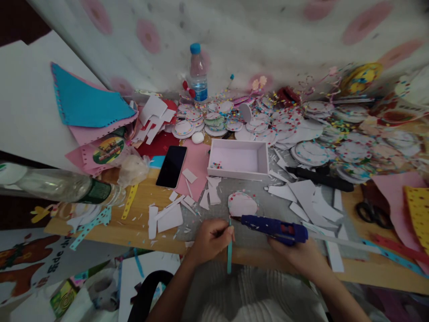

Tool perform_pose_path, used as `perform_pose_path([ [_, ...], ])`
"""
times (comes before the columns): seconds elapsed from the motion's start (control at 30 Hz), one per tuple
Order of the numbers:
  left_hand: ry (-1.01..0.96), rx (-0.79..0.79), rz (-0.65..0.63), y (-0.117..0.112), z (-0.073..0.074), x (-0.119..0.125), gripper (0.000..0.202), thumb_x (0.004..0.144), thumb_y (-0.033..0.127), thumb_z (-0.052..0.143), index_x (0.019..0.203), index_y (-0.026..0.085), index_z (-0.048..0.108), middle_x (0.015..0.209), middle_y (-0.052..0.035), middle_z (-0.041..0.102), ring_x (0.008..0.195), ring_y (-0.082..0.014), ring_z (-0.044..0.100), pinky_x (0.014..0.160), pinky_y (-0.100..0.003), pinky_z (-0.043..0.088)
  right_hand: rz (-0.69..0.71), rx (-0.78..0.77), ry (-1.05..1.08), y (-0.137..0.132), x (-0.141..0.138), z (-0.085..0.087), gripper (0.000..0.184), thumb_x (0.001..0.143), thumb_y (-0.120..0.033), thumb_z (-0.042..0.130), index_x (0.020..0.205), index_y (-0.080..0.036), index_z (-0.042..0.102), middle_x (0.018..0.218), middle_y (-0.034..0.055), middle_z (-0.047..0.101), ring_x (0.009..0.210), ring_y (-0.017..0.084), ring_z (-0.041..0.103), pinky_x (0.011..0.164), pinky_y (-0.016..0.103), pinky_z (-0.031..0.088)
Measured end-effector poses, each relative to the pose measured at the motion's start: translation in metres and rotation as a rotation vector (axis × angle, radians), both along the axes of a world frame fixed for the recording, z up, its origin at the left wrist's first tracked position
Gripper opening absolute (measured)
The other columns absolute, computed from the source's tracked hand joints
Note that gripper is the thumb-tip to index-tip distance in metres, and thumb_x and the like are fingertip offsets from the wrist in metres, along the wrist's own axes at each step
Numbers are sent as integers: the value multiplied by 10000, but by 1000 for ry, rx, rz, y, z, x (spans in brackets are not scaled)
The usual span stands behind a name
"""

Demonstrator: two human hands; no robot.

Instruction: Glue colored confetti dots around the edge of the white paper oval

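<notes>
My left hand pinches a thin teal strip near its upper end, and the strip hangs down past the table edge. A dark blue glue gun is gripped in my right hand, its nozzle pointing left at the top of the strip. Just beyond both hands lies a white paper disc with small coloured beads along its rim. Behind the disc stands an open white box with a few red and teal bits in its left corner.
Stacks of decorated discs line the back, near a water bottle. A phone and paper scraps lie left. To the right are a black-handled tool, scissors and white offcuts. A large bottle lies far left.
</notes>
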State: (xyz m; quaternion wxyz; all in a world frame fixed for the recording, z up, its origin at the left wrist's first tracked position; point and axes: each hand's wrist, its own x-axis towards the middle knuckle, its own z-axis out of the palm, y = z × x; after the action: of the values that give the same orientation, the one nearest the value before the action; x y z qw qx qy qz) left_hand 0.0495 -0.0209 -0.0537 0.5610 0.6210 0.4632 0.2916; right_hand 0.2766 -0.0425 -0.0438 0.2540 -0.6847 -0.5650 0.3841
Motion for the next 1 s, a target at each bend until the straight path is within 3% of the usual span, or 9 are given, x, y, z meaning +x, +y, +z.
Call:
perform_pose_path([
  [0.27, 1, -7, 2, -1, -3, -1, 329, 886, 261, 462, 609, 150, 601, 503, 39, 476, 461, -73, 436, 494, -184, 322, 28, 6, -37, -1, 0, -2, 222, 668, -388, 512, 519, -225, 532, 487, -15, 555, 486, 162, 515, 491, 273, 432],
  [0.57, 7, -67, 25, -2, 1, 1, 369, 883, 347, 473, 590, 154, 590, 483, 38, 457, 426, -75, 417, 452, -189, 303, -28, 34, 1, 4, 14, 1, 196, 698, -407, 591, 656, -224, 651, 558, 1, 633, 550, 209, 608, 515, 294, 500],
  [0.73, -26, -169, 79, -3, 2, 4, 409, 874, 432, 486, 592, 154, 592, 429, 55, 404, 364, -65, 373, 390, -180, 269, -196, 90, -47, 5, 44, 3, 361, 715, -480, 609, 918, -184, 649, 801, 63, 707, 757, 261, 662, 710, 364, 530],
  [0.9, -39, -205, 105, -4, 8, 10, 431, 864, 461, 504, 574, 154, 587, 398, 61, 375, 342, -59, 356, 370, -172, 243, -269, 186, -183, -1, 81, -1, 432, 749, -505, 560, 1055, -201, 563, 827, 61, 638, 737, 243, 611, 668, 372, 499],
  [1.0, -35, -224, 93, -6, 12, 17, 443, 865, 477, 505, 589, 147, 610, 388, 64, 363, 338, -56, 342, 365, -169, 234, -323, 287, -293, -6, 94, -10, 509, 750, -467, 542, 1160, -166, 522, 968, 120, 623, 837, 276, 615, 725, 408, 498],
])
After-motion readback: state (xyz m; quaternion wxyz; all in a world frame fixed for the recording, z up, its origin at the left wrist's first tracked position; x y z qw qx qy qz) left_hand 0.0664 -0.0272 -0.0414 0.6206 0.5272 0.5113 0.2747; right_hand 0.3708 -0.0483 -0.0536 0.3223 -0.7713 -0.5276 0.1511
